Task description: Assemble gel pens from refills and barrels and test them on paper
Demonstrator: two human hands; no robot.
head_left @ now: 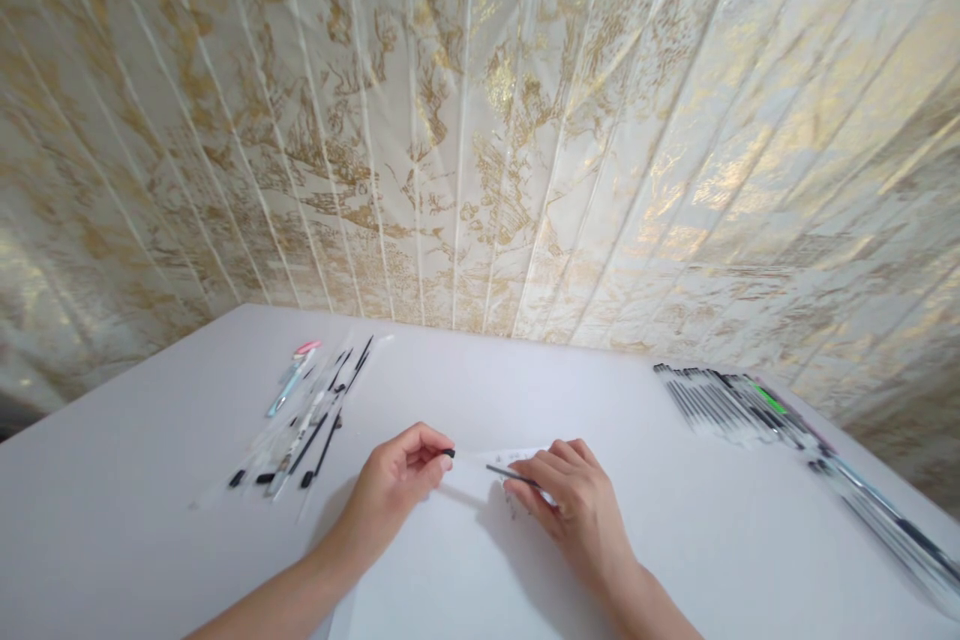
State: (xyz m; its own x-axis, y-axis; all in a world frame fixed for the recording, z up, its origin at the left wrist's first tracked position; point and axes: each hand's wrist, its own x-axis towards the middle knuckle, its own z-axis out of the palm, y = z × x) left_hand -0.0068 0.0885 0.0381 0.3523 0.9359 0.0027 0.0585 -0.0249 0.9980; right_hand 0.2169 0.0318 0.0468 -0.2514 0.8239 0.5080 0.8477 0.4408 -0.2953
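Note:
Near the middle of the table, my left hand (401, 480) pinches a small black pen cap (449, 453) between thumb and fingertips. My right hand (581, 500) is closed on a thin dark pen refill (504, 472), whose free end points left toward the cap. A gap separates the cap from the refill. Both hands are above a white sheet of paper (442, 580) with small dark marks near its far edge, partly covered by my right hand.
Several pens and loose pen parts (311, 430) lie at the left, with a pink-topped blue pen (289, 382) among them. A row of clear and black pens (712, 405) lies at the right, continuing toward more pens (892, 520) nearer me. A gold-patterned curtain (480, 120) hangs behind the white table (135, 520).

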